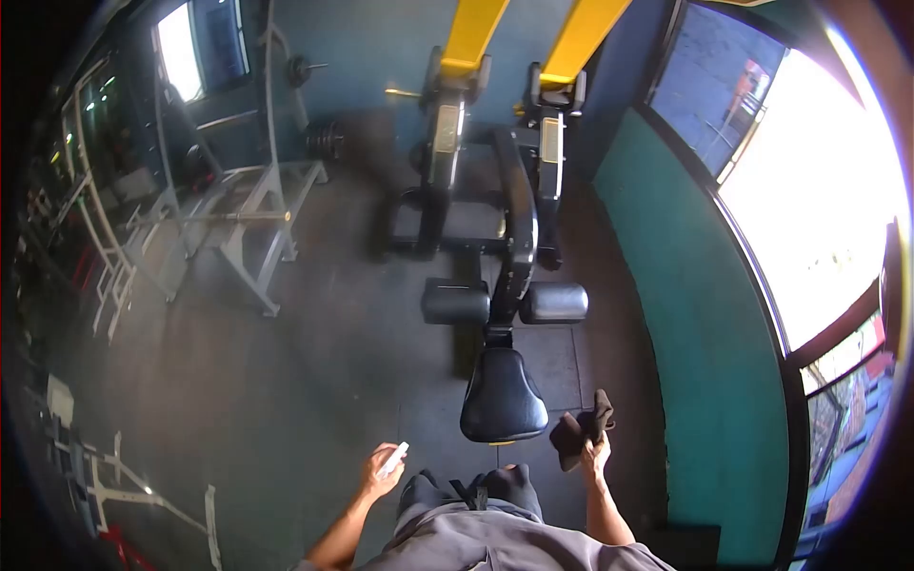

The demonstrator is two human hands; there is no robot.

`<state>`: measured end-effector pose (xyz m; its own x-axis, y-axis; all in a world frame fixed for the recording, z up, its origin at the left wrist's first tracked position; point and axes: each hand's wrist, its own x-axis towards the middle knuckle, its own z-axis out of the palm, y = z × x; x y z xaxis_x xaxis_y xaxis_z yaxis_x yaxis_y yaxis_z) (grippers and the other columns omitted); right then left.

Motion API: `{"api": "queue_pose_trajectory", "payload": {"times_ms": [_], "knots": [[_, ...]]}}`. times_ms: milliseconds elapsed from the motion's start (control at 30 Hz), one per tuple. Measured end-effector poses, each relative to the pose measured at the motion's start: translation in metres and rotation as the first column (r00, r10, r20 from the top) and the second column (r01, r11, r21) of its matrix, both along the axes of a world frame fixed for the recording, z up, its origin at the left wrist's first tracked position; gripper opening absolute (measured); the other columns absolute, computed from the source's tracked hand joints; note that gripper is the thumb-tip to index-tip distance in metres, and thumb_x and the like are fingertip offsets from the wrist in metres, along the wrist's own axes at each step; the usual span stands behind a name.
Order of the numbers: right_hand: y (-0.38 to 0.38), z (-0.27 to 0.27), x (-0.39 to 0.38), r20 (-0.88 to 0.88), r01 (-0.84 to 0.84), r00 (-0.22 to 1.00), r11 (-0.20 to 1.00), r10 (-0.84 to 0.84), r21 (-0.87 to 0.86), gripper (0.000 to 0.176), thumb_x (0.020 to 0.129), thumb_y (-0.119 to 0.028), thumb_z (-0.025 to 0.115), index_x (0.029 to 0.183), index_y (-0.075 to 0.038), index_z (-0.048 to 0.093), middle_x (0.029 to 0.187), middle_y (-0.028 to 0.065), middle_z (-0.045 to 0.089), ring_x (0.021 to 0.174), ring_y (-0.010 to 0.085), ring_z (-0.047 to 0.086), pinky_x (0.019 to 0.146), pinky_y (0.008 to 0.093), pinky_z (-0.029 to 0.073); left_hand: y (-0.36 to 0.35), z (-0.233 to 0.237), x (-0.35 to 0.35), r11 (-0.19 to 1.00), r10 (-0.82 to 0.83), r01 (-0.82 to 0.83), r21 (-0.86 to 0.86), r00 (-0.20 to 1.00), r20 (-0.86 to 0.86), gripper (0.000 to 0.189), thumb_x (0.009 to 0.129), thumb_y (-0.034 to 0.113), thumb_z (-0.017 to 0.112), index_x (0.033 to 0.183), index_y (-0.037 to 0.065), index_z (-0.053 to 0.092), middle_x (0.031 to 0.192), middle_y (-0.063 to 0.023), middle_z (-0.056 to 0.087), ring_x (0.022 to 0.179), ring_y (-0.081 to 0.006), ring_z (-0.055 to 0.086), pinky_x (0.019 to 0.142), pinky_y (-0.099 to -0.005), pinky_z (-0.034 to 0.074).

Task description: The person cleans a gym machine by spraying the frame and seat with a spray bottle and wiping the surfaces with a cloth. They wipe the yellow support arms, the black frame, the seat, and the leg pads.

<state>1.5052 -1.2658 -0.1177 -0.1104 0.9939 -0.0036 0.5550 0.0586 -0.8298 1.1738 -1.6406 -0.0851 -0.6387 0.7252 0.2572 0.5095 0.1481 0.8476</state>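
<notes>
My left hand point(380, 473) is closed round a small white oblong object point(392, 461), whose kind I cannot make out. In my right hand point(596, 455) hangs a bunched dark brown cloth point(569, 440), gripped near its middle. Between and ahead of both hands stands the black padded seat point(504, 395) of a gym machine. Two black roller pads point(553, 303) flank the machine's upright post point(522, 205) just beyond the seat. Neither hand touches the machine.
Yellow machine arms point(473, 33) rise at the back. To the left stands a grey rack point(249, 224) with a bar, and weight plates point(325, 141) hang behind it. A teal wall point(709, 314) with windows runs along the right. White metal frames point(143, 495) stand at lower left.
</notes>
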Motion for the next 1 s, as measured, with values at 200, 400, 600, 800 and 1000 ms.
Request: {"api": "queue_pose_trajectory", "payload": {"times_ms": [200, 400, 600, 800, 1000], "knots": [[-0.029, 0.053, -0.029, -0.455, -0.249, 0.871, 0.965, 0.187, -0.080, 0.034, 0.081, -0.002, 0.055, 0.115, 0.001, 0.061, 0.097, 0.0066, 0.066, 0.087, 0.0172, 0.062, 0.081, 0.0308, 0.050, 0.116, 0.066, 0.033, 0.930, -0.360, 0.344, 0.134, 0.925, 0.122, 0.024, 0.078, -0.001, 0.062, 0.100, 0.004, 0.068, 0.111, -0.0135, 0.065, 0.095, -0.0295, 0.068, 0.083, -0.0363, 0.055], [-0.041, 0.157, -0.045, -0.438, -0.722, 0.661, 0.676, 0.610, -0.149, 0.031, 0.088, -0.021, 0.076, 0.108, 0.001, 0.069, 0.089, 0.0024, 0.071, 0.082, 0.0105, 0.064, 0.074, 0.0289, 0.053, 0.179, 0.107, 0.090, 0.868, -0.475, 0.495, 0.051, 0.854, -0.212, 0.026, 0.076, 0.007, 0.068, 0.101, 0.010, 0.072, 0.145, -0.0175, 0.049, 0.132, -0.0372, 0.049, 0.105, -0.0443, 0.044], [0.020, 0.184, 0.026, -0.111, -0.875, 0.476, 0.482, 0.872, 0.033, 0.033, 0.084, -0.022, 0.078, 0.105, 0.000, 0.068, 0.084, 0.0130, 0.066, 0.076, 0.0217, 0.063, 0.070, 0.0353, 0.052, 0.236, 0.119, 0.166, 0.719, -0.689, 0.695, 0.024, 0.708, 0.156, 0.022, 0.078, 0.003, 0.067, 0.100, 0.001, 0.071, 0.107, -0.0126, 0.066, 0.092, -0.0272, 0.067, 0.084, -0.0334, 0.054], [0.086, 0.175, 0.130, -0.043, -0.853, 0.520, 0.516, 0.853, -0.081, 0.036, 0.081, -0.014, 0.075, 0.110, 0.000, 0.060, 0.100, 0.0203, 0.062, 0.096, 0.0389, 0.064, 0.079, 0.0425, 0.052, 0.290, 0.143, 0.246, 0.743, -0.665, 0.666, -0.070, 0.746, 0.036, 0.021, 0.078, 0.001, 0.069, 0.099, 0.002, 0.071, 0.095, -0.0111, 0.066, 0.088, -0.0276, 0.066, 0.079, -0.0372, 0.053], [0.151, 0.144, 0.219, 0.163, -0.751, 0.660, 0.652, 0.733, 0.110, 0.031, 0.076, 0.005, 0.061, 0.107, 0.002, 0.063, 0.098, 0.0219, 0.067, 0.096, 0.0429, 0.065, 0.084, 0.0439, 0.053, 0.350, 0.165, 0.290, 0.714, -0.699, 0.684, -0.151, 0.708, -0.097, 0.024, 0.074, 0.007, 0.070, 0.098, 0.002, 0.070, 0.090, -0.0099, 0.066, 0.086, -0.0273, 0.061, 0.080, -0.0383, 0.049]]}}
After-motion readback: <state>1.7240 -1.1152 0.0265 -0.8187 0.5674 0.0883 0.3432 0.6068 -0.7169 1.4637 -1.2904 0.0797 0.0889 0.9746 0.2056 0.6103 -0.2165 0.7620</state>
